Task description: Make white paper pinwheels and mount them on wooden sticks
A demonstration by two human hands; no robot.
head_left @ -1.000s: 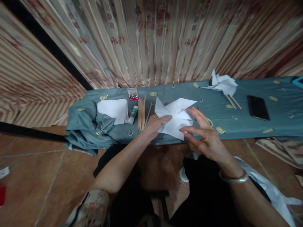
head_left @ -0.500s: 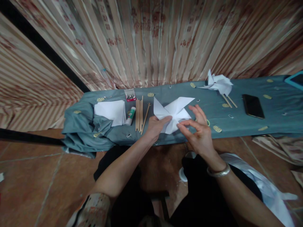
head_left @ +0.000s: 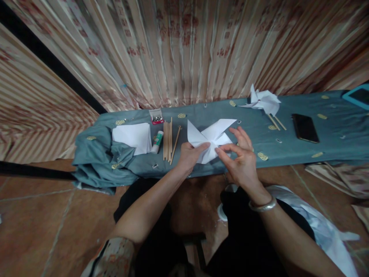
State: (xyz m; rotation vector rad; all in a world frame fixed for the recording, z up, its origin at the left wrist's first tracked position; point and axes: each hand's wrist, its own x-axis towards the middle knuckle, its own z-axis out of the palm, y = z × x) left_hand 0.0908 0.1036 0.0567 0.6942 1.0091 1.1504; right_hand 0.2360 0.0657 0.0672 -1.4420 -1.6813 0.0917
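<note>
A white paper pinwheel is held over the cloth-covered table, its blades folded toward the middle. My left hand grips it from the left, thumb pressed near the centre and fingers hidden beneath. From the right, my right hand pinches a paper corner close to the centre between thumb and index finger; its other fingers are raised. Left of my left hand lie several wooden sticks, a single stick with something small at its top, and a glue stick.
A stack of white paper and a small box of metal pins lie to the left on the teal cloth. Finished-looking pinwheels on sticks, a black phone and a blue-edged device are to the right.
My right thumb and index finger have moved slightly inward, bringing the pinched paper corner nearer the pinwheel's centre. My left hand keeps its hold. The camera view has shifted slightly.
</note>
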